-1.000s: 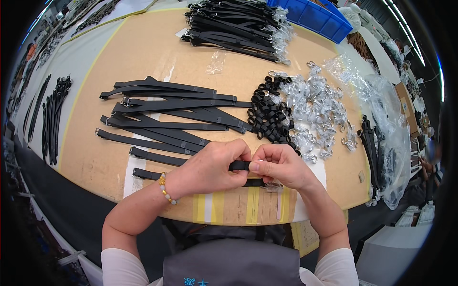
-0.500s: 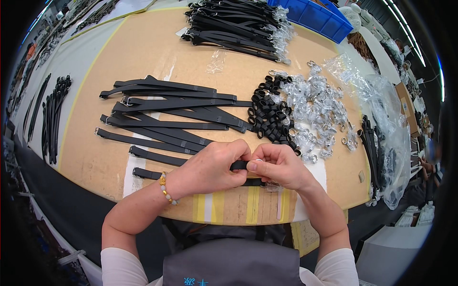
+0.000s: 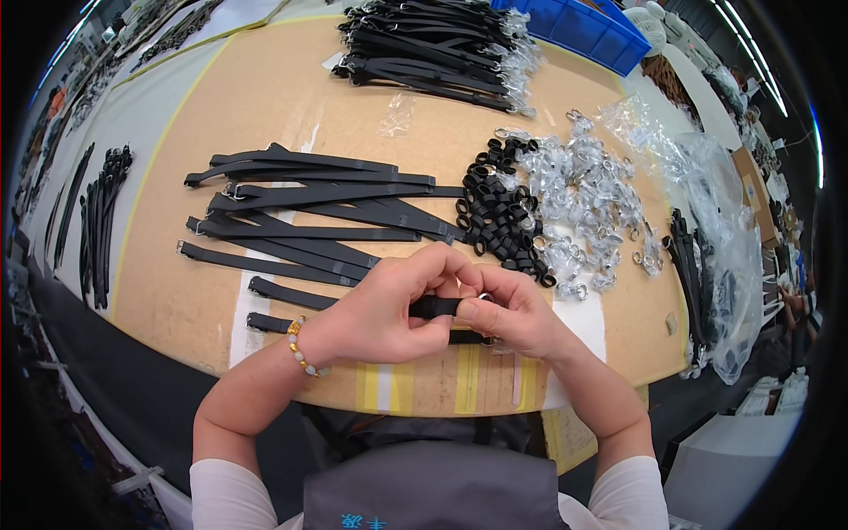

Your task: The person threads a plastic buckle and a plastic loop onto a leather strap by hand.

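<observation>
Tan counter, rings at one o'clock; right hand pinches a strap, left hand arches wider than before, hold unclear.

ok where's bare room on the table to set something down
The tan tabletop is bare between the piled black straps and the spread flat black straps, besides a clear plastic scrap. Right of centre, small black loops and plastic-wrapped metal rings crowd it.

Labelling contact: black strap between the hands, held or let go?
Held: the right hand pinches the black strap, its thumb on it. The left hand curls around it; whether it grips too, cannot tell.
</observation>
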Motion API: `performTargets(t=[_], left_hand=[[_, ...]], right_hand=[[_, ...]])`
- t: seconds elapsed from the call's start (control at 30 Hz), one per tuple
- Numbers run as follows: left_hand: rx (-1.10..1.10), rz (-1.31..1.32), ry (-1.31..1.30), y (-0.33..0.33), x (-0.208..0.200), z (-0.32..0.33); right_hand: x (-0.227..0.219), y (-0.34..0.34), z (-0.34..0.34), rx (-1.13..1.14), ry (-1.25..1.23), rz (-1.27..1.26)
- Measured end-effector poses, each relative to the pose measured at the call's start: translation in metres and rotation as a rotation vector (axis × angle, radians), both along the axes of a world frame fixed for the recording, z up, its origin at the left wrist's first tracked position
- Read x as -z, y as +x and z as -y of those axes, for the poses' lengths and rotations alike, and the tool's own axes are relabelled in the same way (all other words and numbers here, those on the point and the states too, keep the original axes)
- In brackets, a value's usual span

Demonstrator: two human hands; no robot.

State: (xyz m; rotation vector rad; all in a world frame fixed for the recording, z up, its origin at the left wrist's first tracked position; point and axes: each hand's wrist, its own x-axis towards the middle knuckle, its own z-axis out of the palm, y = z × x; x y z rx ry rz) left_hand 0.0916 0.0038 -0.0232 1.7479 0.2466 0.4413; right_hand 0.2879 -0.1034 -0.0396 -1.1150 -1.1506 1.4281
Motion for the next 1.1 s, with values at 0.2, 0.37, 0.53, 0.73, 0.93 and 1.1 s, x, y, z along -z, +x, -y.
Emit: performTargets(t=[0.2,0.37,0.53,0.73,0.93,1.1], left_hand=[[-0.017,-0.098,-0.08,-0.005,-0.012,-0.007],[0.069,-0.207,0.183,-0.003,-0.007,-0.009],[0.054,0.05,0.257,0.0,0.003,0.013],[-0.033,0.029,0.355,0.004,0.013,0.026],[-0.289,-0.102,0.772,-0.015,0.004,-0.017],[-0.259,-0.558,0.668,-0.063,-0.026,-0.046]], right_hand=[[-0.006,0.024,-0.005,-0.151,-0.157,-0.114],[-0.005,0.02,-0.004,-0.148,-0.147,-0.023],[-0.012,0.031,0.0,-0.321,-0.201,0.062],[-0.02,0.036,-0.002,-0.421,-0.074,0.303],[-0.018,0.029,-0.002,-0.345,0.041,0.633],[-0.027,0.021,0.003,-0.374,-0.022,0.698]])
